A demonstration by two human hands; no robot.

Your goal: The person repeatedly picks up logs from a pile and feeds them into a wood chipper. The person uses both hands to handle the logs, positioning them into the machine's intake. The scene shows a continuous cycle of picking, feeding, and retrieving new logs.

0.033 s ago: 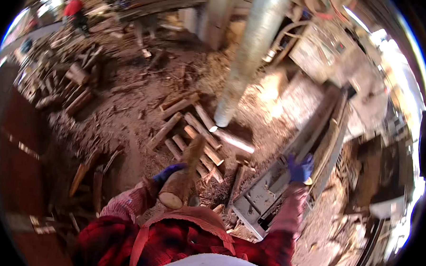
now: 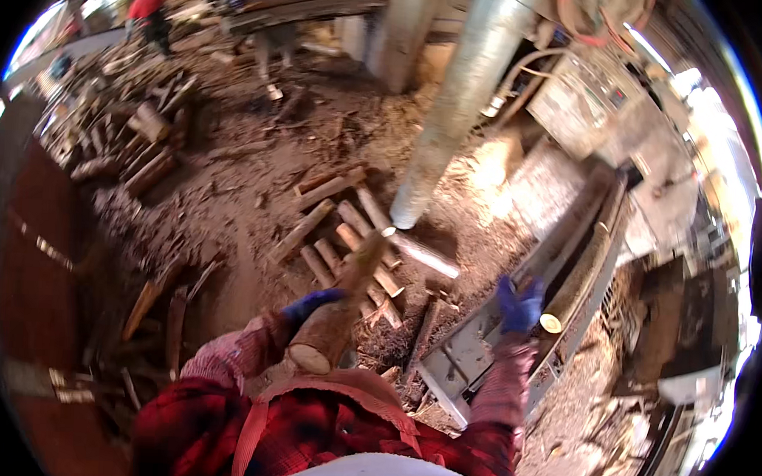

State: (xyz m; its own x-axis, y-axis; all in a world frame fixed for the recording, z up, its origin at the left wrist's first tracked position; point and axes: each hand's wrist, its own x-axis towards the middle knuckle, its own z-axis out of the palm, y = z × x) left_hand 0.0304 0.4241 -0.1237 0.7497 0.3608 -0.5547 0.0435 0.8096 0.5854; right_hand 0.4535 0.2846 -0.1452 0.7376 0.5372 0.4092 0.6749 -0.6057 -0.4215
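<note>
My left hand (image 2: 312, 303), in a blue glove, grips a thick log (image 2: 335, 319) from its left side. The log's pale cut end faces my apron, and its far part points ahead over the stacked pieces. My right hand (image 2: 520, 304), also gloved in blue, is over the long metal trough (image 2: 463, 358) on the right, with its fingers apart and nothing in them. Just right of it, a long log (image 2: 581, 279) lies lengthwise in the trough, its round cut end toward me.
Stacked short logs (image 2: 311, 226) lie on the ground ahead, by the foot of a slanting metal pipe (image 2: 436, 138). A grey machine box (image 2: 581, 102) stands at the trough's far end. A wood heap (image 2: 117, 141) and a person in red (image 2: 146, 11) are far left.
My right hand has moved left, away from the log in the trough, and the log's cut end now shows fully. My left hand still holds its log. The view has shifted slightly.
</note>
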